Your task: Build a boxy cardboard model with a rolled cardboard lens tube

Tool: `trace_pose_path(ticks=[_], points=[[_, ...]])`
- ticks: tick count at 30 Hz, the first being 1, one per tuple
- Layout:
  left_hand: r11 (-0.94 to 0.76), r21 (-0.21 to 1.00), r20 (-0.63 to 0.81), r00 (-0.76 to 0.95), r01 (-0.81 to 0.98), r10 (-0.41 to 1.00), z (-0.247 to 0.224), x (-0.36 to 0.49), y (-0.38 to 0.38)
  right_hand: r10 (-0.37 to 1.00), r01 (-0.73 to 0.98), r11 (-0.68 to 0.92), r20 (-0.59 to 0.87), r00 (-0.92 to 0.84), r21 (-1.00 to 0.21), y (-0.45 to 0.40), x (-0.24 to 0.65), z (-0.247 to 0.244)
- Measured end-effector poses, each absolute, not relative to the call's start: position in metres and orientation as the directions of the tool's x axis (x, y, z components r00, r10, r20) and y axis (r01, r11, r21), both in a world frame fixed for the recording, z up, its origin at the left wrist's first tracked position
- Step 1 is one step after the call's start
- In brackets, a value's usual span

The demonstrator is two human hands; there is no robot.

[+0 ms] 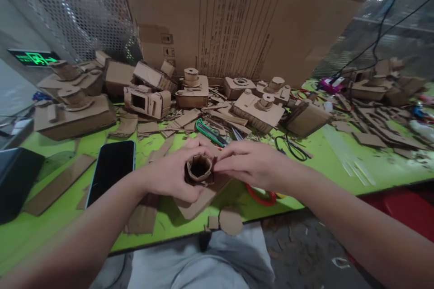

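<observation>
A short cardboard tube (199, 168) with a many-sided opening stands over a flat cardboard piece (195, 205) near the table's front edge. My left hand (172, 169) is wrapped round the tube's left side, thumb in front and fingers behind. On the tube's right side, the fingers of my right hand (240, 162) are pressed together at a small brown strip by its rim. A green utility knife (210, 132) lies just beyond my hands. Red-handled scissors (261, 196) lie partly under my right hand.
Several cardboard camera-like models (259, 110) line the back, before a large cardboard box (237, 27). A phone (111, 167) and a dark box (18, 183) are at left. Black-handled scissors (294, 148) and cardboard scraps (369, 122) lie to the right.
</observation>
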State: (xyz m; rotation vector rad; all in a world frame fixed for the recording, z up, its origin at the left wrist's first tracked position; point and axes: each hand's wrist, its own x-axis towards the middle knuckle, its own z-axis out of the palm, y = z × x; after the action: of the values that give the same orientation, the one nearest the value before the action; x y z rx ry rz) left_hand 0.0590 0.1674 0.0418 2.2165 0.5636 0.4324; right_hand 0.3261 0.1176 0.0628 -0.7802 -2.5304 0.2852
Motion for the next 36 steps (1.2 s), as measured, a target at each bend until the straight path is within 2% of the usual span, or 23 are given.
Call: trace_pose_path(ticks=[6,11,19,23,30,36], points=[[-0.569,0.778,0.086,0.852,0.266,0.516,0.04,0.06,0.168,0.563,0.454,0.826,0.441,-0.699,-0.334,0.124,0.318,0.053],[-0.623,0.734,0.134,0.842,0.27,0.522,0.04,0.058,0.167,0.559,0.455,0.829,0.465,-0.687,-0.324,0.122,0.315,0.051],[-0.719,0.481,0.111,0.778,0.502,0.618,0.055,0.044,0.151,0.544,0.487,0.838,0.461,-0.701,-0.247,0.118,0.315,0.052],[-0.737,0.502,0.124,0.806,0.452,0.579,0.06,0.027,0.143,0.56,0.517,0.826,0.436,-0.705,-0.226,0.117,0.316,0.051],[-0.682,0.53,0.104,0.76,0.503,0.642,0.062,-0.019,0.124,0.556,0.512,0.829,0.441,-0.705,-0.226,0.118,0.314,0.052],[-0.766,0.496,0.298,0.748,0.41,0.593,0.052,-0.024,0.118,0.549,0.493,0.834,0.462,-0.697,-0.246,0.119,0.31,0.047]])
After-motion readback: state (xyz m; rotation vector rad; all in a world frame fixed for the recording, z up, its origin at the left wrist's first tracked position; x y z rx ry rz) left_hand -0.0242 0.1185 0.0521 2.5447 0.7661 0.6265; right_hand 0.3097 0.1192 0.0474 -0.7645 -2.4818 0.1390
